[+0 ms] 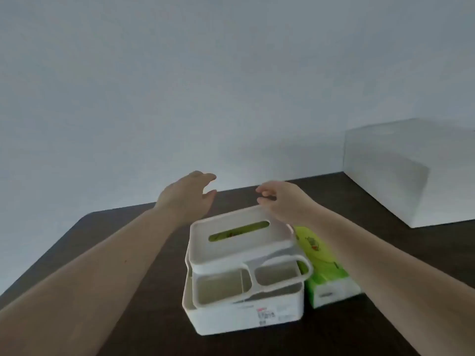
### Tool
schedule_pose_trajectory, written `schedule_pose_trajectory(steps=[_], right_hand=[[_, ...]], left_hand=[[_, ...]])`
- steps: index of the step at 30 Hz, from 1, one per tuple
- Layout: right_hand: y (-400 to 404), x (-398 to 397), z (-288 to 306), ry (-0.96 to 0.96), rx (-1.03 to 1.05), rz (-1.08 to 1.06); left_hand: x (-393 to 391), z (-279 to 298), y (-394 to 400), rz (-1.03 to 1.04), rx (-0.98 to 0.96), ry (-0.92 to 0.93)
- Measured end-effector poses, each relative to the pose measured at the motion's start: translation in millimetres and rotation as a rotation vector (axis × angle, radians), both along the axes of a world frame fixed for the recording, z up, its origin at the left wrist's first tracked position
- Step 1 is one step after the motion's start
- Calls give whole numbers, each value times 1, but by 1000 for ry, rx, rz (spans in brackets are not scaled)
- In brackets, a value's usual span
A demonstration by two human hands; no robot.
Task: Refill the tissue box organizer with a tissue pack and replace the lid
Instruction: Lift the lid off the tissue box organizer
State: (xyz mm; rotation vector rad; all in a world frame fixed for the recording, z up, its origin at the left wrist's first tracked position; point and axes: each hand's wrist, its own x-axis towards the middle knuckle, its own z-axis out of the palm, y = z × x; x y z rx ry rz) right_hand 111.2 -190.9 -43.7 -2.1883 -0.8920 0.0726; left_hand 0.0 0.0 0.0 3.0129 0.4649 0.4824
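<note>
Right hand (282, 201) pinches the far edge of the white lid (241, 242), sitting askew on the organizer (244, 314) mid-worktop (128, 253). Left hand (185, 196) hovers spread, grip empty. Green tissue pack (323, 265) lies touching the organizer's right side.

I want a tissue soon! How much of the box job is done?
Not finished. The lid sits crooked on the organizer; the right hand holds its far edge, the left hand is open. A green tissue pack lies beside it. Green shows through the slot, so one may be inside. Left: seat the lid flat.
</note>
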Motion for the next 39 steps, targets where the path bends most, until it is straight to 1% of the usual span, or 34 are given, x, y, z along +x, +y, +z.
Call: schedule_pose_trajectory(steps=[4,7,9,11,14,16,20,22,24,26,27,31,34,36,39], right_hand=[[-27,-39,-12,-30,79,-91],[-45,-66,-14,-14,68,-185],[-55,-83,-12,64,10,-202],[-60,-94,-9,89,-100,-192],[-63,-102,-5,51,-191,-231],[-64,-104,-3,13,-211,-289],[-65,-105,-3,-36,-298,-330],[-63,-105,-1,-60,-331,-352],[-62,-107,0,-76,-375,-356],[-61,-109,1,-93,-402,-353],[-61,-109,1,-109,-395,-350],[-59,-114,7,-190,-334,-347],[-55,-123,23,-211,-294,-356],[-52,-129,36,-216,-246,-357],[-43,-134,50,-224,-158,-339]], left_hand=[[-43,-19,-16,127,-111,-100],[-76,-34,-26,223,-313,-57],[-93,-38,-32,253,-388,3],[-101,-40,-37,245,-426,-6],[-107,-37,-45,240,-451,-32],[-111,-33,-52,257,-450,18],[-114,-29,-61,248,-477,107],[-111,-32,-67,263,-453,136],[-107,-40,-72,300,-399,94],[-105,-47,-71,330,-392,22],[-105,-49,-70,344,-402,18],[-110,-44,-59,353,-387,94],[-115,-36,-50,342,-445,101],[-118,-33,-42,330,-548,51],[-122,-35,-30,304,-729,-135]])
